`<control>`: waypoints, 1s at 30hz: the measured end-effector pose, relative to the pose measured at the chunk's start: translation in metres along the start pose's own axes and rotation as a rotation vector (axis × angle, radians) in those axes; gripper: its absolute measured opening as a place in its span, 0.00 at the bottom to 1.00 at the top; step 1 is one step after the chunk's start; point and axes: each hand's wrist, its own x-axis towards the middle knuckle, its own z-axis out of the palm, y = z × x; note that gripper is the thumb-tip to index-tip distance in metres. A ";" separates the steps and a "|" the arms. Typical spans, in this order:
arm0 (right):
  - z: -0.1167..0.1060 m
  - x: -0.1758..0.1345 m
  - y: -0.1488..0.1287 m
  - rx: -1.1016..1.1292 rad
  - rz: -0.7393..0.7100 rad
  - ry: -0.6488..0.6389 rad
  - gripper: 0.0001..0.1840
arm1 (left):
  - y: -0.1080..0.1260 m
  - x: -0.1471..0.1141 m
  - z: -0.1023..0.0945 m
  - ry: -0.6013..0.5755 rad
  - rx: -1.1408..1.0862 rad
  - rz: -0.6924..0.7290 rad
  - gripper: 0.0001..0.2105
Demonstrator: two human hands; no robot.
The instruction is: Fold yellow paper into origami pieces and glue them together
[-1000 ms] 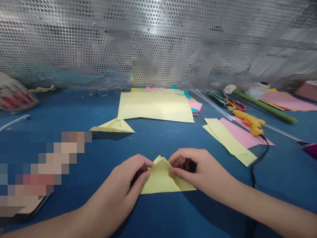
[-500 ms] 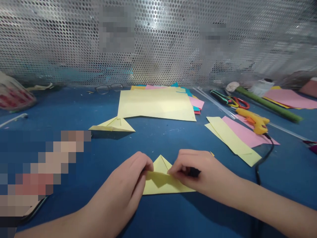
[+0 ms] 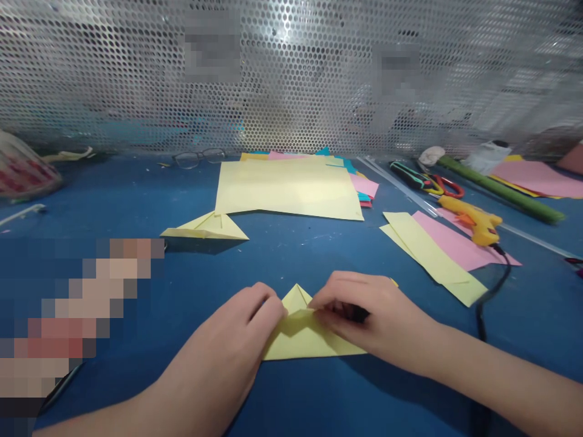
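Observation:
A folded sheet of yellow paper lies on the blue table, its pointed top facing away from me and a flap raised across the middle. My left hand has its fingers bent over the flap's left part, thumb side against the paper. On the right, my right hand pinches the flap's edge between thumb and forefinger. Both hands hide the paper's side corners. Farther off to the left rests a similar folded yellow paper.
A large yellow sheet covers coloured papers at the back. To the right are yellow strips, pink paper, a glue gun with a black cord, scissors and a green stem. Glasses lie near the perforated metal screen.
My left fingers have shifted slightly right along the flap, with the thumb pressed nearer the middle. The right hand keeps its pinch. The view has turned a little.

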 end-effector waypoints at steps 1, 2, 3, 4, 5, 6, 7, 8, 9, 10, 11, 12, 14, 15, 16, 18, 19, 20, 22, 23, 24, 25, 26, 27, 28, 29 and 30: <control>0.001 0.000 0.000 0.013 0.028 0.019 0.07 | 0.001 0.000 -0.001 0.000 0.023 -0.001 0.18; 0.002 0.001 -0.001 0.029 0.058 0.031 0.06 | 0.002 0.001 -0.001 0.002 0.046 -0.004 0.18; 0.003 0.001 -0.002 0.040 0.090 0.037 0.06 | 0.003 0.001 -0.002 0.007 0.066 -0.003 0.19; 0.003 0.001 -0.003 0.046 0.122 0.041 0.06 | 0.004 0.002 -0.002 0.009 0.084 0.000 0.18; 0.004 0.001 -0.004 0.045 0.150 0.043 0.07 | 0.004 0.003 -0.003 0.012 0.101 0.004 0.18; 0.004 0.001 -0.005 0.038 0.171 0.047 0.07 | 0.004 0.004 -0.003 0.017 0.118 0.010 0.17; 0.004 0.001 -0.006 0.027 0.184 0.052 0.07 | 0.003 0.005 -0.003 0.026 0.135 0.020 0.17; 0.005 0.001 -0.007 0.013 0.189 0.056 0.07 | 0.002 0.006 -0.003 0.033 0.153 0.032 0.17; 0.005 0.000 -0.008 -0.001 0.192 0.058 0.07 | 0.002 0.006 -0.003 0.039 0.172 0.044 0.17; 0.006 0.000 -0.008 -0.014 0.194 0.060 0.08 | 0.001 0.007 -0.004 0.044 0.193 0.058 0.17; 0.007 0.000 -0.008 -0.026 0.198 0.062 0.09 | 0.000 0.006 -0.004 0.050 0.213 0.075 0.17; 0.007 0.000 -0.008 -0.037 0.206 0.066 0.10 | 0.000 0.006 -0.004 0.053 0.233 0.091 0.17; 0.009 0.001 -0.008 -0.048 0.219 0.076 0.11 | 0.000 0.006 -0.004 0.059 0.274 0.117 0.18; 0.009 0.001 -0.008 -0.049 0.220 0.081 0.10 | 0.001 0.005 -0.003 0.065 0.291 0.129 0.18; 0.010 0.001 -0.007 -0.050 0.216 0.087 0.09 | 0.001 0.005 -0.003 0.068 0.306 0.137 0.18; 0.010 0.001 -0.006 -0.046 0.192 0.097 0.07 | 0.002 0.006 -0.002 0.073 0.328 0.153 0.18; 0.010 0.001 -0.005 -0.041 0.171 0.100 0.07 | 0.003 0.007 -0.001 0.071 0.337 0.162 0.18; 0.010 0.000 -0.003 -0.034 0.147 0.101 0.06 | 0.003 0.007 -0.001 0.071 0.346 0.171 0.18; 0.009 0.000 -0.001 -0.016 0.089 0.090 0.06 | 0.003 0.008 -0.001 0.064 0.361 0.191 0.19; 0.009 0.000 0.001 -0.012 0.051 0.077 0.06 | 0.002 0.008 -0.001 0.060 0.367 0.202 0.19; 0.007 -0.001 0.002 -0.015 0.007 0.056 0.07 | 0.002 0.008 -0.001 0.061 0.372 0.210 0.19; 0.006 -0.001 0.004 -0.028 -0.043 0.028 0.08 | 0.001 0.007 -0.001 0.063 0.377 0.218 0.20; 0.005 -0.002 0.005 -0.052 -0.096 -0.004 0.09 | 0.000 0.007 -0.002 0.064 0.382 0.224 0.20; 0.003 -0.002 0.007 -0.089 -0.151 -0.036 0.12 | 0.000 0.007 -0.003 0.063 0.386 0.228 0.21; 0.002 -0.002 0.008 -0.140 -0.207 -0.059 0.14 | 0.000 0.006 -0.004 0.066 0.392 0.234 0.21; 0.000 -0.002 0.009 -0.194 -0.263 -0.074 0.15 | 0.000 0.005 -0.004 0.069 0.399 0.246 0.21; -0.001 -0.003 0.010 -0.246 -0.317 -0.081 0.15 | 0.001 0.004 -0.005 0.071 0.406 0.267 0.21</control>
